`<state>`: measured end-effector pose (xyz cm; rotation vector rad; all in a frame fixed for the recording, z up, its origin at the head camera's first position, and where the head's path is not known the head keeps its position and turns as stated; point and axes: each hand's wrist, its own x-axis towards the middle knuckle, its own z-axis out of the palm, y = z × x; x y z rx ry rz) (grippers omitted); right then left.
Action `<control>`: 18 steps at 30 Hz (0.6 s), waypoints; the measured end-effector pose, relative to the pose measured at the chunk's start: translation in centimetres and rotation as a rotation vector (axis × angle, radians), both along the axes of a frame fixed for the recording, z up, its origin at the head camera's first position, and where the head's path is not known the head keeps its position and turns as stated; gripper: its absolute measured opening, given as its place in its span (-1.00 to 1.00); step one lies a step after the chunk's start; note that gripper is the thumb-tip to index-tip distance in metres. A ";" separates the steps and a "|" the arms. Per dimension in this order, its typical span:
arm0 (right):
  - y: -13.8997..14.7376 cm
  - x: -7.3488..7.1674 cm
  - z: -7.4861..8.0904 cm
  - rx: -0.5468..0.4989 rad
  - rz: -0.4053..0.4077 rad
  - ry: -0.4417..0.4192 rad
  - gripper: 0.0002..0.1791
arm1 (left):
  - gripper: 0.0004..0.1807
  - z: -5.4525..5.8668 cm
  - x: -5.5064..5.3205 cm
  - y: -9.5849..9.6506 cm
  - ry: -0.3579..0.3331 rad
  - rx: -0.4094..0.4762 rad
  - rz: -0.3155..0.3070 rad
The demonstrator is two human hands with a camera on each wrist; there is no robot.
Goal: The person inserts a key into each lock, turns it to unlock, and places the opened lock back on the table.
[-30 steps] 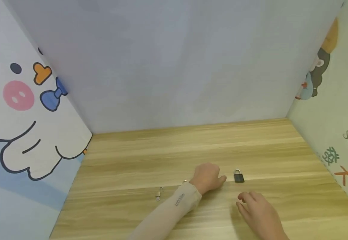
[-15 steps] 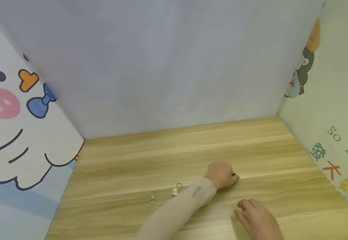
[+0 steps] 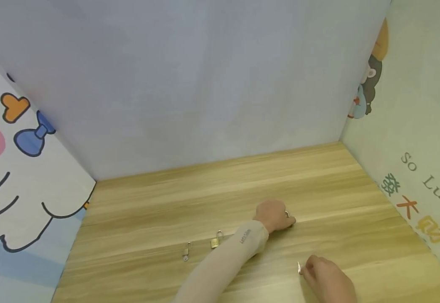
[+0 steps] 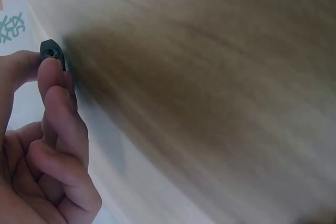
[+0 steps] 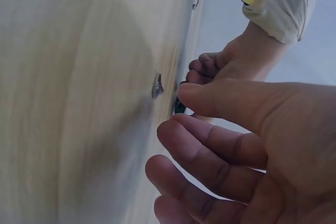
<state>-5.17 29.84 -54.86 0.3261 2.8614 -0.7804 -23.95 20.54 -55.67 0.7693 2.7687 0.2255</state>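
My left hand (image 3: pixel 273 215) pinches a small black padlock (image 4: pixel 51 50) between thumb and fingers. Its keyhole end faces the left wrist camera, while in the head view the hand hides most of it and leaves part of the silver shackle in sight. My right hand (image 3: pixel 327 278) is nearer, low over the wooden table, with its fingers loosely bent. Just off its thumb and fingertips is a small silver key (image 5: pixel 157 86), seen apart from them in the right wrist view. Whether the key touches the table I cannot tell.
Left of my left forearm lie a brass padlock (image 3: pixel 214 243) and a smaller padlock (image 3: pixel 185 251), both with raised shackles. The wooden table (image 3: pixel 148 202) is bounded by a plain back wall (image 3: pixel 204 84) and printed side panels.
My left hand has moved right and taken hold of the black padlock. A silver key has come into sight beside my right fingertips. The head view has shifted right.
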 end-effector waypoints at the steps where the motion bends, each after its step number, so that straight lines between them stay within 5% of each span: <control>1: -0.1 0.0 -0.1 -0.006 0.005 -0.006 -0.83 | -0.41 0.1 0.0 -0.2 -0.002 0.003 -0.001; 18: -1.1 -0.5 -0.3 -0.002 0.005 -0.042 -0.91 | -0.45 4.9 1.1 -7.0 0.023 0.041 -0.029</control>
